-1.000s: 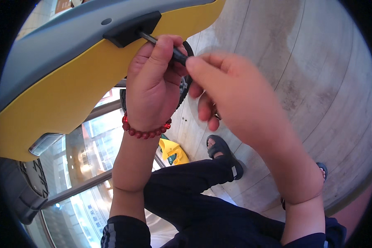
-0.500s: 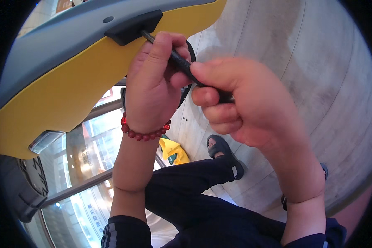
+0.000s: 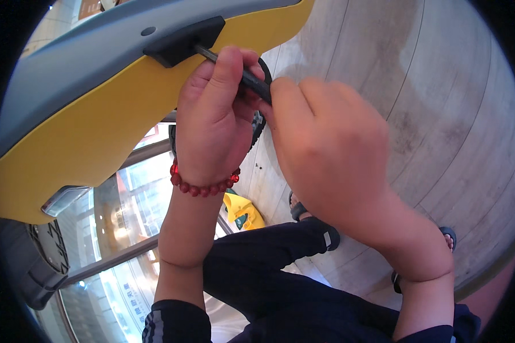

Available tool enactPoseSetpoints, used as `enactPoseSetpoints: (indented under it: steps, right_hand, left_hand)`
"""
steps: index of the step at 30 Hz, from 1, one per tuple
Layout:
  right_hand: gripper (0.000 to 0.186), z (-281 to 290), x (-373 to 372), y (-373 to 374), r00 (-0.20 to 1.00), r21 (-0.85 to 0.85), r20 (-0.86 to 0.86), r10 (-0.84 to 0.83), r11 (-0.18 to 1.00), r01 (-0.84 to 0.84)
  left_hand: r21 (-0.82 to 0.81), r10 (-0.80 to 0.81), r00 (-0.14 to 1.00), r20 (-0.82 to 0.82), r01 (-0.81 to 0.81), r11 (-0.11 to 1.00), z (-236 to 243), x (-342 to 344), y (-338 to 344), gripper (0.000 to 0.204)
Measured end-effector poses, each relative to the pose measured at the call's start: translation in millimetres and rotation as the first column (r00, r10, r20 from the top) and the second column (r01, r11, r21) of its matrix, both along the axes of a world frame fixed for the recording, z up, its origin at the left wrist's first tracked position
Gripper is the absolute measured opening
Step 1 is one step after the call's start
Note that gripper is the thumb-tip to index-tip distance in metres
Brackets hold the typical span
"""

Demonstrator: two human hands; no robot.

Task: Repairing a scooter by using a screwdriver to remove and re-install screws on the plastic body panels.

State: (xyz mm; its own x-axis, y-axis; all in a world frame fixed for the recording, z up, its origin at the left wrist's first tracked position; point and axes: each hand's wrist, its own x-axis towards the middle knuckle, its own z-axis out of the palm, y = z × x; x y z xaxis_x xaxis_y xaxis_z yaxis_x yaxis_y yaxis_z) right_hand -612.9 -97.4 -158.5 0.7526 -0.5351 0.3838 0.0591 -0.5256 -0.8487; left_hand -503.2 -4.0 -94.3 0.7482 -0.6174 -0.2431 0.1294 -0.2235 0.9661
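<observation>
Under yellow panel: both hands' grip hides black rod; end unseen.

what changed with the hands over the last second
The right hand slid up along the thin black rod and closed over its lower end, close beside the left hand. The left hand kept its grip near the black mount; the yellow and grey panel stayed put.
</observation>
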Motion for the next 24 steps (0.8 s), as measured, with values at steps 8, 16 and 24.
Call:
enactPoseSetpoints:
  steps: [8, 16, 24]
  right_hand:
    - [0.030, -3.2, 8.3, -19.9, 0.855, 0.919, 0.322, 0.406, 0.082, -0.385]
    - [0.024, 0.2, 4.3, -3.7, 0.970, 0.659, 0.173, 0.168, 0.713, -0.241]
    - [0.023, 6.2, 7.7, 2.9, 0.961, 0.752, 0.230, 0.150, 0.599, -0.274]
  left_hand:
    - [-0.070, -0.072, 0.993, -0.090, 0.066, 0.995, -0.7, 6.8, 3.3, 0.034]
    - [-0.070, -0.002, 0.997, -0.079, -0.004, 0.998, -2.9, 3.5, 1.2, 0.030]
    - [-0.105, -0.062, 0.995, -0.074, 0.054, 0.993, 1.6, 5.4, 5.3, 0.033]
